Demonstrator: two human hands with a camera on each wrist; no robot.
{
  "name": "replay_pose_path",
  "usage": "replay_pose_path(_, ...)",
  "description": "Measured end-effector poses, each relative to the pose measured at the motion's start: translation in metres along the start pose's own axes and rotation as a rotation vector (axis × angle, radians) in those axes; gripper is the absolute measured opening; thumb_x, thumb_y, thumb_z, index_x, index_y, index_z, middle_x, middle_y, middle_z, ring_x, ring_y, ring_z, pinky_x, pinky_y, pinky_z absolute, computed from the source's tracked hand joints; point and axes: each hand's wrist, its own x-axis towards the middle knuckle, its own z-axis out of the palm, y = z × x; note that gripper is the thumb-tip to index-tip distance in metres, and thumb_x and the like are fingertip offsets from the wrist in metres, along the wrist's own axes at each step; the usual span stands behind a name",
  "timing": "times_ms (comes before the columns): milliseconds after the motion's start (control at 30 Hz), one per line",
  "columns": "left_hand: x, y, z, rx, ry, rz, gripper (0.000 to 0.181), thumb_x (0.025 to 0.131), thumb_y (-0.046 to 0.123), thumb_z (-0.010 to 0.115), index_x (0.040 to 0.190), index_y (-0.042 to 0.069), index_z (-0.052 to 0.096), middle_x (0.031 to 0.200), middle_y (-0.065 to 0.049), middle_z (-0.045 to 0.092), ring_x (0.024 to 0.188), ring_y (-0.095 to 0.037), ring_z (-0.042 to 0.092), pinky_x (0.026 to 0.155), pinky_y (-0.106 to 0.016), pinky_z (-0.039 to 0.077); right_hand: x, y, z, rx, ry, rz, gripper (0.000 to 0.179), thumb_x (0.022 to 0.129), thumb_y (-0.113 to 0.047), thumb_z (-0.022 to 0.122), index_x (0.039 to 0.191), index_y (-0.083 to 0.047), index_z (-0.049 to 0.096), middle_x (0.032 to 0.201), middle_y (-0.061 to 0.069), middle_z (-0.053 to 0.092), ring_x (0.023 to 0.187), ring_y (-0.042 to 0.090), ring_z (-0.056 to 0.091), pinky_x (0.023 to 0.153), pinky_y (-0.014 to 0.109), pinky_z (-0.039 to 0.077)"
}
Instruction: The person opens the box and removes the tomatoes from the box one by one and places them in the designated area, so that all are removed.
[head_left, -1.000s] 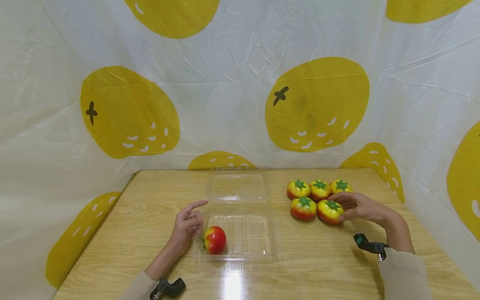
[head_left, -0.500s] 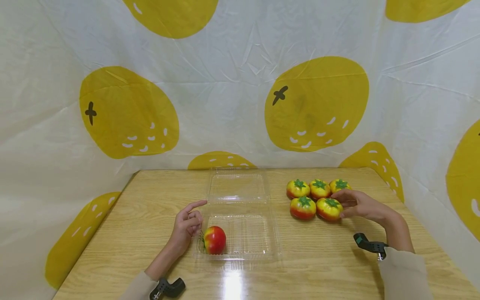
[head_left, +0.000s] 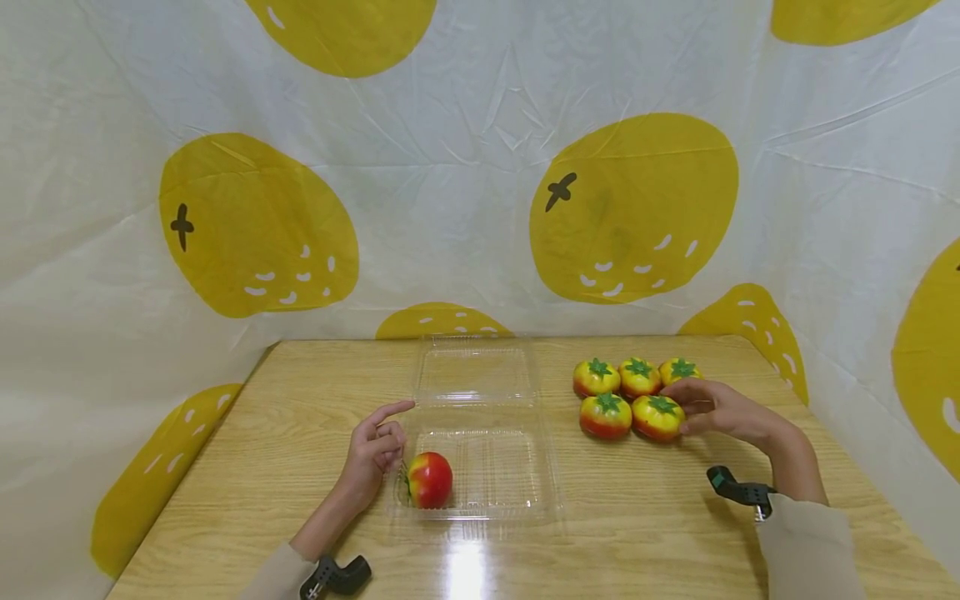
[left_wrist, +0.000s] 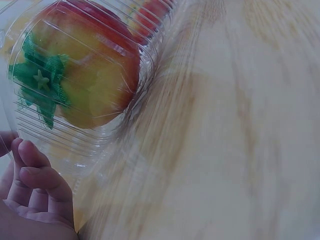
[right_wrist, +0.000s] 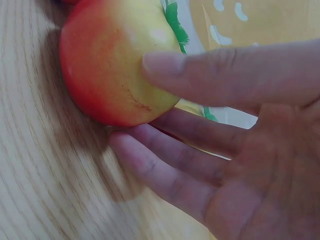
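Observation:
My right hand [head_left: 731, 414] has its thumb on one side of a yellow-and-red toy tomato [head_left: 658, 417] and its fingers around the other, at the front right of a cluster. In the right wrist view the thumb presses on the tomato's [right_wrist: 117, 65] yellow side, with the fingers behind and below it. At the left edge of an open clear plastic clamshell container [head_left: 498, 475], my left hand [head_left: 372, 450] pinches the rim, index finger stretched along it. One toy tomato [head_left: 431, 481] lies on its side in the container's front left corner, its green leaf facing left.
Several other toy tomatoes [head_left: 606, 416] stand leaf-up on the wooden table [head_left: 637, 533] to the right of the container. The container's lid [head_left: 476, 373] lies folded back toward the fruit-printed curtain [head_left: 450, 225]. A black wrist mount [head_left: 738, 492] sits on each arm.
The toy tomato at my right hand has shifted slightly back, closer to the rear row, and my right fingers have moved a little with it. My left hand stays where it was.

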Motion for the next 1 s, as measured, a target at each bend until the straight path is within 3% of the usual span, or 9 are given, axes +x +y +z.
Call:
replay_pose_path(200, 0.0, 0.0, 0.001, -0.001, 0.0, -0.007, 0.051, 0.092, -0.011, 0.046, 0.143, -0.013, 0.045, 0.071, 0.005, 0.059, 0.054, -0.005, 0.051, 0.043, -0.032, 0.023, -0.001, -0.002, -0.001, 0.014, -0.003, 0.016, 0.057, 0.092, -0.013, 0.071, 0.141, 0.007, 0.051, 0.144, 0.033, 0.051, 0.115, -0.006, 0.055, 0.087, 0.022, 0.055)
replay_pose_path(400, 0.0, 0.0, 0.002, 0.004, 0.011, -0.018, 0.052, 0.092, -0.011, 0.045, 0.144, -0.011, 0.047, 0.071, 0.005, 0.058, 0.053, -0.005, 0.051, 0.043, -0.026, 0.027, -0.004, -0.003, -0.002, 0.01, 0.02, 0.003, 0.059, 0.092, -0.012, 0.071, 0.142, 0.009, 0.048, 0.142, 0.031, 0.053, 0.114, -0.006, 0.059, 0.087, 0.022, 0.056)
replay_pose_path(667, -0.001, 0.0, 0.001, -0.002, 0.015, -0.026, 0.051, 0.093, -0.011, 0.045, 0.144, -0.013, 0.044, 0.071, 0.006, 0.058, 0.054, -0.005, 0.051, 0.045, -0.018, 0.036, -0.007, -0.005, -0.003, -0.028, 0.067, -0.048, 0.057, 0.093, -0.011, 0.072, 0.141, 0.009, 0.05, 0.135, 0.009, 0.064, 0.114, -0.001, 0.061, 0.086, 0.022, 0.056)
replay_pose_path(1000, -0.001, 0.002, 0.003, -0.005, 0.03, -0.028, 0.053, 0.092, -0.011, 0.044, 0.145, -0.016, 0.041, 0.07, 0.006, 0.058, 0.052, -0.006, 0.051, 0.044, -0.023, 0.029, -0.006, -0.018, -0.005, -0.081, 0.116, -0.118, 0.053, 0.093, -0.008, 0.073, 0.138, 0.008, 0.053, 0.128, -0.013, 0.066, 0.114, -0.002, 0.063, 0.087, 0.019, 0.054)
